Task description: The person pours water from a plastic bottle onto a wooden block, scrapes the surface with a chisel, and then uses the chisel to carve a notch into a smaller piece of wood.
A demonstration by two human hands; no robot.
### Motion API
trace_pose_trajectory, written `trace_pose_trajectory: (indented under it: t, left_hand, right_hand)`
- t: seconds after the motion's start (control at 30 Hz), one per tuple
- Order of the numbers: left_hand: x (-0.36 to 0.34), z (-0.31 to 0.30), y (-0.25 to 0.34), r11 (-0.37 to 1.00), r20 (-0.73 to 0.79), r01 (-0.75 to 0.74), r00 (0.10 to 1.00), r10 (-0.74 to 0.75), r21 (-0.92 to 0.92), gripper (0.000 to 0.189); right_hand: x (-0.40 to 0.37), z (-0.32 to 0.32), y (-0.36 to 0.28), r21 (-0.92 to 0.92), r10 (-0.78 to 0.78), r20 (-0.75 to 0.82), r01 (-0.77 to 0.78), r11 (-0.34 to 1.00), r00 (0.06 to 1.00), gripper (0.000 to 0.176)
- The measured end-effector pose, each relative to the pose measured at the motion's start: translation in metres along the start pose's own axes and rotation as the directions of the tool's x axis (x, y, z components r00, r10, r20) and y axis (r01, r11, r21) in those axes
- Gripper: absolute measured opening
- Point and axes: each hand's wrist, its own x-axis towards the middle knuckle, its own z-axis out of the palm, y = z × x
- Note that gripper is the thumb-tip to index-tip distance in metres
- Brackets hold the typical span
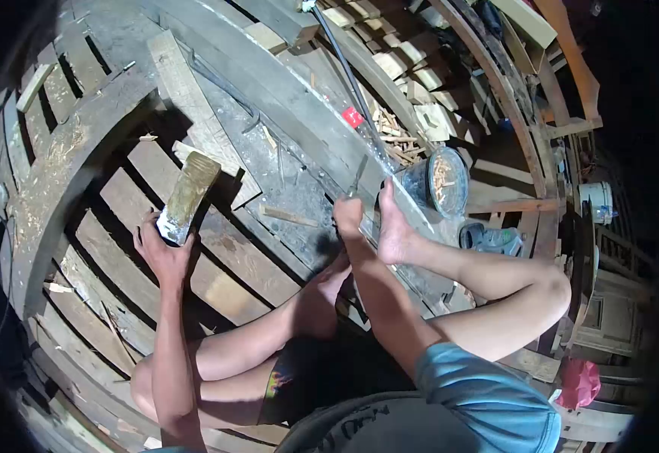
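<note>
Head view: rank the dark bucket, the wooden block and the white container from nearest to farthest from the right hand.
1. The dark bucket, just right of the right hand and its metal tool.
2. The wooden block, leftward, in the left hand.
3. The white container, far right edge.

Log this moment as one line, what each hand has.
left hand: grips wooden block over plank floor | right hand: holds thin metal tool against beam | nearby: bucket beside bare foot

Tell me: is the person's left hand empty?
No, the left hand grips a wooden block, while the right hand holds a thin metal tool.
</note>
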Motion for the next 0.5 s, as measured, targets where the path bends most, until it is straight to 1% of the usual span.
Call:
trace_pose_trajectory:
  t: [0.03,0.07,0.1,0.17,0.2,0.23,0.27,0.3,0.33,0.43,0.47,0.5]
  left_hand:
    - [0.000,0.000,0.000,1.000,-0.008,-0.009,1.000,0.009,0.002,0.072]
    - [0.000,0.000,0.000,1.000,0.004,0.018,1.000,-0.018,0.004,0.071]
    - [0.000,-0.001,0.003,1.000,-0.010,0.012,1.000,-0.011,0.007,0.069]
    - [0.000,0.000,0.003,0.999,0.001,0.045,0.999,-0.045,-0.010,0.069]
    - [0.000,0.000,0.002,0.999,0.002,0.041,0.999,-0.041,-0.011,0.069]
    - [0.000,0.001,0.001,1.000,-0.003,0.026,1.000,-0.026,-0.014,0.070]
    - [0.000,0.002,-0.001,1.000,-0.009,0.012,1.000,-0.012,-0.019,0.071]
    - [0.000,0.003,-0.002,1.000,-0.009,0.009,1.000,-0.009,-0.024,0.071]
    - [0.000,0.004,-0.004,1.000,-0.002,0.008,1.000,-0.008,-0.009,0.071]
    - [0.001,0.002,-0.003,1.000,-0.003,0.007,1.000,-0.007,0.004,0.072]
    - [0.000,0.001,-0.004,1.000,0.018,0.023,1.000,-0.023,-0.002,0.071]
    - [-0.001,0.000,-0.002,0.999,0.042,0.039,0.998,-0.039,-0.014,0.071]
  right_hand:
    - [0.003,0.008,0.005,0.034,0.012,-0.024,-0.011,0.999,1.000,0.028]
    - [0.003,0.015,0.008,0.068,0.025,-0.050,-0.021,0.997,0.998,0.029]
    - [-0.002,0.013,0.003,0.063,0.036,-0.055,-0.033,0.997,0.998,0.029]
    - [-0.007,0.013,-0.006,0.069,0.060,-0.128,-0.051,0.996,0.990,0.030]
    - [-0.004,0.021,-0.002,0.046,0.004,-0.212,0.006,0.999,0.977,0.029]
    - [-0.003,0.020,0.004,0.047,0.008,-0.214,0.002,0.999,0.977,0.029]
    - [-0.009,0.006,0.002,-0.011,-0.048,-0.079,0.048,0.999,0.996,0.029]
    - [-0.015,-0.006,-0.001,-0.063,-0.099,0.058,0.102,0.993,0.993,0.028]
    - [-0.013,0.021,0.019,0.009,-0.035,-0.112,0.036,0.999,0.993,0.030]
    - [-0.036,0.035,0.033,-0.038,0.000,-0.089,-0.003,0.999,0.996,0.031]
    - [-0.041,0.035,0.034,-0.036,0.001,-0.091,-0.005,0.999,0.996,0.031]
    - [-0.045,0.031,0.036,-0.062,0.047,-0.029,-0.049,0.997,0.998,0.031]
